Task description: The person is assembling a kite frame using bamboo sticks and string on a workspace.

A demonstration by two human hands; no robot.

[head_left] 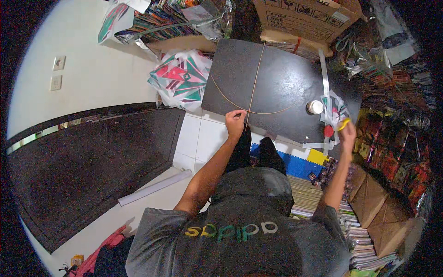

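So the thin stick frame lay on the dark board: one straight stick ran from the far edge down toward the person, w/ a bowed one crossing it near the bottom. Left hand was at the board's near edge, fingers pinched shut right where the two sticks met. Right hand was over at the board's right corner, closed around sth w/ a yellow handle, prob scissors but too small to tell. Just beside it sat a white tape roll and a paper strip. Patterned paper in a plastic bag lay left of the board.
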